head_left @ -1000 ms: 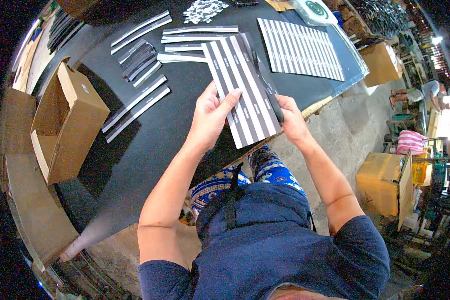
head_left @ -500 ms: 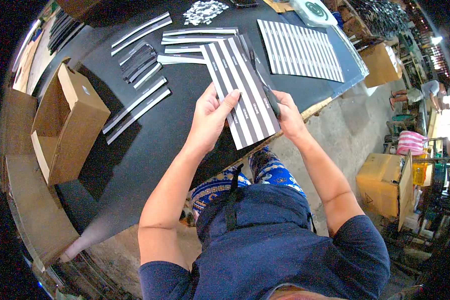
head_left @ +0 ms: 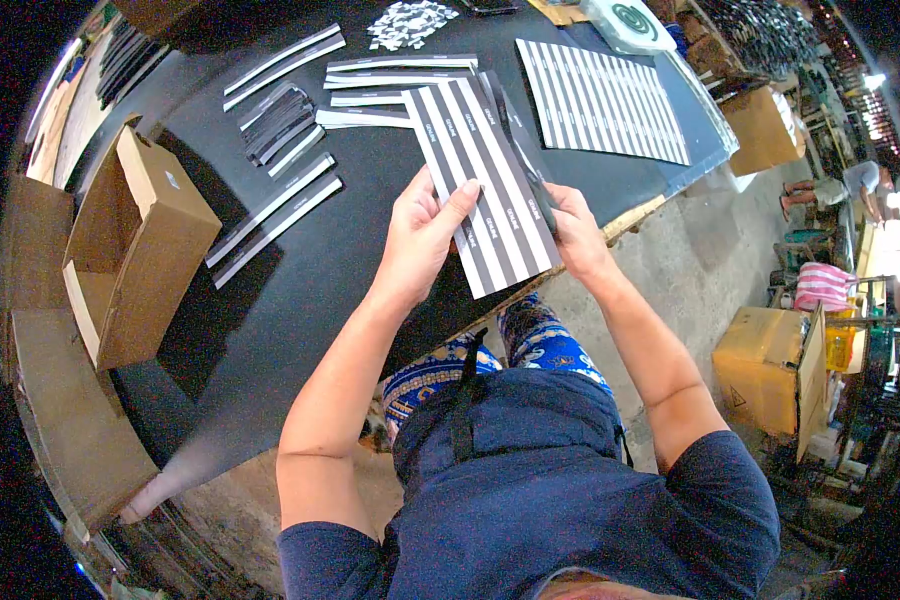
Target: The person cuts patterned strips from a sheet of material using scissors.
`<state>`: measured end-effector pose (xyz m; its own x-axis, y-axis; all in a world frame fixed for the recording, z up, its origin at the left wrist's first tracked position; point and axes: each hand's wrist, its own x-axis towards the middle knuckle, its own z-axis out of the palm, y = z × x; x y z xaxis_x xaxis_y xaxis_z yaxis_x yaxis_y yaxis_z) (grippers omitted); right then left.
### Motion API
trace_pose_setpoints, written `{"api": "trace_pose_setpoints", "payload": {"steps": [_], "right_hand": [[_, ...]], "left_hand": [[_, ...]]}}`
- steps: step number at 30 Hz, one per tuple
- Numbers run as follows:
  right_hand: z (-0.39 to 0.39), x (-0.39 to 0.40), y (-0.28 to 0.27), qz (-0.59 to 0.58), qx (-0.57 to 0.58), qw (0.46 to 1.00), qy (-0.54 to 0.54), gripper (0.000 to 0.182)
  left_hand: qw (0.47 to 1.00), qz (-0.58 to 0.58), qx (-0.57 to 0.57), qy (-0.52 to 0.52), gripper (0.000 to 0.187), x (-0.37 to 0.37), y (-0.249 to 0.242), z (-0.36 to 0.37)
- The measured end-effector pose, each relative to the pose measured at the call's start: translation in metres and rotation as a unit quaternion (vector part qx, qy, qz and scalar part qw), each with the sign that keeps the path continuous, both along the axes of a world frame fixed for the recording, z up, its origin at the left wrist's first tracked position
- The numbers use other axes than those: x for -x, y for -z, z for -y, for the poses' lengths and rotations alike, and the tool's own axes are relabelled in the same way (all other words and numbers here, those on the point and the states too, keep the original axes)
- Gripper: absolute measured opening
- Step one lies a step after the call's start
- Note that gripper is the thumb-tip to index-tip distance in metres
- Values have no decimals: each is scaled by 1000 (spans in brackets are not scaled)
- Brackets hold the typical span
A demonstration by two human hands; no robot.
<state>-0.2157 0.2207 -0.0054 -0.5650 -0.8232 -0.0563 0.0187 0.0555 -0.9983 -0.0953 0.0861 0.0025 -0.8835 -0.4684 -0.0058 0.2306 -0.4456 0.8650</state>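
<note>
A sheet of black and white striped labels (head_left: 485,190), with small print on its dark bands, is tilted in front of me above the table. My left hand (head_left: 425,225) is closed on its left edge, thumb lying on top. At the sheet's right edge, my right hand (head_left: 575,230) is closed round a dark-handled tool that looks like scissors (head_left: 542,195). Its blades run up along that edge and are partly hidden. Several cut strips (head_left: 400,78) lie behind the sheet. A larger striped sheet (head_left: 605,100) rests on the table to the right.
On the black table (head_left: 300,350) are more strips (head_left: 275,225), a bundle of dark strips (head_left: 278,125) and a heap of small white scraps (head_left: 410,25). An open cardboard box (head_left: 150,250) stands at left. Another carton (head_left: 760,365) is on the floor at right; a person (head_left: 830,190) is farther off.
The scissors' blades have shifted slightly along the sheet's right edge and look closer together. The sheet and both hands have hardly moved.
</note>
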Motion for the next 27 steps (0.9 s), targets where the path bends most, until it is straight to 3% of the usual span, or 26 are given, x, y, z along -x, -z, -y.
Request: {"api": "trace_pose_setpoints", "payload": {"steps": [3,4,5,6,7,8,9,10,12,13,15,17,18,21,23,24,26,27], "right_hand": [[-4,12,18,-81,-36,996,-12,39],[-14,9,26,-273,-71,958,61,41],[-18,3,11,-356,-115,927,36,40],[-21,7,13,-364,-133,921,37,40],[-15,-7,-4,-163,-83,981,62,38],[-8,-10,-9,-48,-73,992,90,36],[-15,12,31,-91,-10,994,62,34],[-14,19,36,9,-7,999,48,34],[1,-8,-12,114,-54,988,92,34],[1,-13,-21,117,-53,988,86,34],[-2,-15,-34,254,-21,961,108,40],[-15,-15,-40,295,-22,951,91,42],[-20,-15,-39,332,-23,940,67,43],[-34,-25,-45,386,-28,914,118,42],[-50,-19,-27,298,-12,951,85,38],[-59,-18,-16,299,-13,951,73,38],[-76,-15,0,132,-22,990,39,35],[-81,-19,-4,132,-24,990,40,35]], "left_hand": [[1000,13,9,-2,29,2,10,-2],[999,27,19,-9,28,2,12,1],[996,63,65,-25,23,1,6,0],[994,81,66,-13,20,0,7,1],[985,115,125,-29,19,-1,4,2],[983,108,144,-32,23,-1,2,3],[996,36,70,-44,28,6,21,2],[999,13,35,-33,31,7,26,5],[999,31,21,-1,30,5,24,10],[999,33,22,-15,28,5,26,10],[999,38,17,-28,26,5,25,10],[993,107,22,-36,25,0,14,15],[995,63,13,-71,25,1,10,12],[984,47,86,-152,26,21,49,19],[986,57,71,-139,23,8,34,25],[987,-37,67,-145,20,23,57,28],[997,30,-38,-59,17,1,16,26],[997,30,-40,-58,17,2,12,22]]}}
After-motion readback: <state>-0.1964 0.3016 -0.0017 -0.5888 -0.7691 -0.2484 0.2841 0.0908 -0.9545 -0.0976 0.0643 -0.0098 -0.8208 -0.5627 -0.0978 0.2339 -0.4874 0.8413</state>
